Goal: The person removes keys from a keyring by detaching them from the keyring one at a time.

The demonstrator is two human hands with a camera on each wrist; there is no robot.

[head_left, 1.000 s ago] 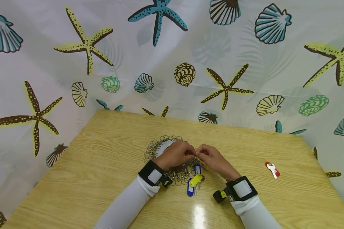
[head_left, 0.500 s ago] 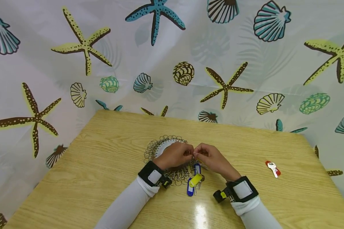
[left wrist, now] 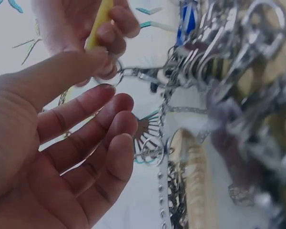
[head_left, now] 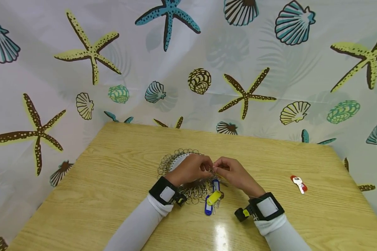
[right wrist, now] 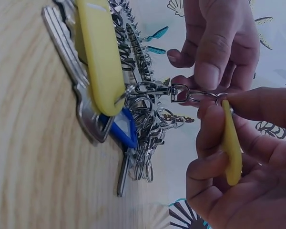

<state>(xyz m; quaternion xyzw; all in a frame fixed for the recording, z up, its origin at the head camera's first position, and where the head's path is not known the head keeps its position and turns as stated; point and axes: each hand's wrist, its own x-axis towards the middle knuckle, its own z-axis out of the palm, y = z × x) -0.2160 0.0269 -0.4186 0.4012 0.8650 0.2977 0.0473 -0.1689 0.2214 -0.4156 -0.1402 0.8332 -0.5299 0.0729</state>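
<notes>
Bkgd = white printed cloth (head_left: 128,111) hung as a wall behind the tbl & along its L & R sides, w/ faint horiz. crease (head_left: 270,99) on the R half. Print: lg blue starfish (head_left: 169,14) top ctr, yellow starfish (head_left: 92,52) upper L, brown spotted starfish (head_left: 245,94) R of ctr, dk spiral shell (head_left: 199,81) nr ctr, teal scallop (head_left: 293,23) upper R, yellow scallop (head_left: 294,113) below it, plus pale gray fronds (head_left: 286,62) b/w. Tbl (head_left: 113,174): lt wood-grain top, rounded far R corner, rear edge up by the cloth. Bright glare spot (head_left: 221,235) on tbl, nr side; cloth a bit shadowy at far L.
</notes>
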